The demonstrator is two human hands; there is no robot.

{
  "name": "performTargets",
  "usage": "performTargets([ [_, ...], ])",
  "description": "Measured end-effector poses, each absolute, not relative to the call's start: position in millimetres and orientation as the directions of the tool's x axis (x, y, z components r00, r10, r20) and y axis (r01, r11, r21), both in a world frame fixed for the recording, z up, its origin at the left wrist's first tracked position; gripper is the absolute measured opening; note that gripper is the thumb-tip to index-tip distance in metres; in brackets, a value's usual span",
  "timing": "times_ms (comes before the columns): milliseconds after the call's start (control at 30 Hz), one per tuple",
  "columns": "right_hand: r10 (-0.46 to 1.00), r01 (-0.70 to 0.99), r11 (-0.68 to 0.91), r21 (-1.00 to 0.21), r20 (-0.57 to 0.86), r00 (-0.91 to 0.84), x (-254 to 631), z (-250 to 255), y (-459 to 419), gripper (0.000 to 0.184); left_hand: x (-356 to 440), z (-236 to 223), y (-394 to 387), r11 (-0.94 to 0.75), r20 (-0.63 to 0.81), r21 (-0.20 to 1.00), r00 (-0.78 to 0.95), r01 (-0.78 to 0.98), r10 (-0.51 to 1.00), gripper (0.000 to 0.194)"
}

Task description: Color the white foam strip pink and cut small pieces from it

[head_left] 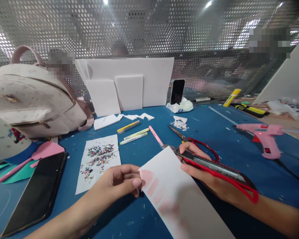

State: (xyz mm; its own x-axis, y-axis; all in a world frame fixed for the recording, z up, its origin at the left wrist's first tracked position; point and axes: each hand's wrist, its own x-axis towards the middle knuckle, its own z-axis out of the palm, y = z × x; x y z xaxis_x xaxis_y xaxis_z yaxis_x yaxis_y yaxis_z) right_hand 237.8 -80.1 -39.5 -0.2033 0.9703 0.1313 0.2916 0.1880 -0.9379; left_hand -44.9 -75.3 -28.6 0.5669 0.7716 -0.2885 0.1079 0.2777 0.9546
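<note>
My left hand is closed, its thumb and fingertips at the left corner of a white sheet, perhaps card or foam board, with pink smudges along its left edge. A small grey piece shows below those fingertips; what it is I cannot tell. My right hand is closed around a red-and-black utility knife, its blade pointing left above the sheet's top edge. The right fingertips also touch the sheet's right edge. Behind that hand lie red-handled scissors. A pink marker rests just beyond the sheet.
Colourful gems lie on a paper at left, near a dark phone. More markers and white scraps sit behind. A pink glue gun stands at right. A backpack and white boards line the back.
</note>
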Motion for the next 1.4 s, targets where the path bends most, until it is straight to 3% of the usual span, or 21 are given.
performTargets([
  [333,0.957,0.317,0.21,-0.925,0.129,-0.259,234.9,-37.6,-82.0,0.02,-44.5,-27.3,-79.1,0.357,-0.34,0.931,0.537,0.076,0.772,0.028],
  [1033,0.942,0.208,0.153,-0.966,0.08,-0.325,236.4,-38.1,-84.2,0.021,-46.5,-36.0,-78.7,0.436,-0.341,0.9,0.601,-0.013,0.723,0.033],
  [1200,0.95,0.281,0.181,-0.943,0.093,-0.299,237.2,-36.7,-80.9,0.021,-45.0,-36.8,-75.4,0.343,-0.299,0.938,0.593,0.04,0.748,0.034],
  [1333,0.966,0.309,0.168,-0.936,0.093,-0.243,240.3,-41.1,-76.2,0.019,-50.8,-37.7,-69.8,0.126,-0.142,0.99,0.534,0.066,0.834,0.053],
  [1400,0.965,0.312,0.143,-0.939,0.062,-0.254,245.2,-47.0,-76.0,0.02,-56.5,-37.0,-69.1,-0.017,-0.04,0.993,0.476,0.114,0.879,0.049],
])
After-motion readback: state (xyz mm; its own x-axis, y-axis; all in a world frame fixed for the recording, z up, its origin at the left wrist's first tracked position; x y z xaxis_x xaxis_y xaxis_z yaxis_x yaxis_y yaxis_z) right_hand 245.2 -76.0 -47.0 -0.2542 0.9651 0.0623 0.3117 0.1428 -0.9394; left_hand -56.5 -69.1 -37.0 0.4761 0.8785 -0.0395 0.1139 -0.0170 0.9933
